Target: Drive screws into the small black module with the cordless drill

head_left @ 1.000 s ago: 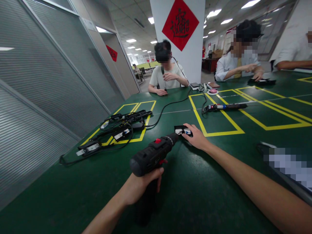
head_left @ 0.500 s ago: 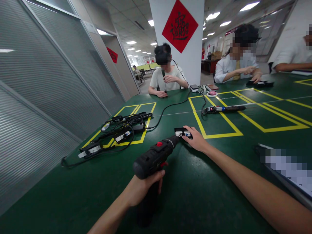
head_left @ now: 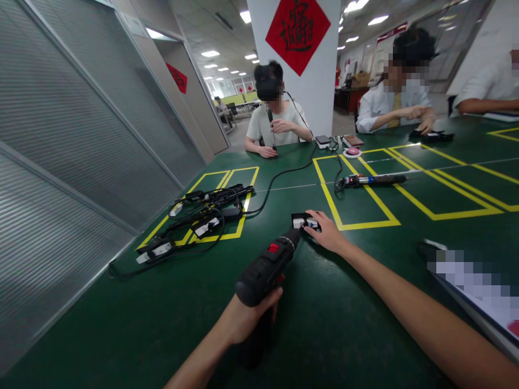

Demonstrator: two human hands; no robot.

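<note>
My left hand [head_left: 247, 319] is wrapped round the grip of a black cordless drill [head_left: 267, 266] with a red switch. The drill's nose points away from me at a small black and white part [head_left: 303, 221] lying on the green table [head_left: 133, 324]. My right hand [head_left: 327, 233] rests on the table with its fingertips pressed on the right end of that part, holding it down. The drill tip is at the part's near edge; whether it touches is unclear.
A pile of black cabled parts [head_left: 198, 219] lies at the left in a yellow-taped box. A long black tool [head_left: 373, 180] lies beyond, at the right. A dark tray [head_left: 466, 275] sits at my right. Other people sit at the table's far side.
The drill has moved right and forward, its nose closer to the small part. My right hand has stayed on the part. The view has shifted slightly.
</note>
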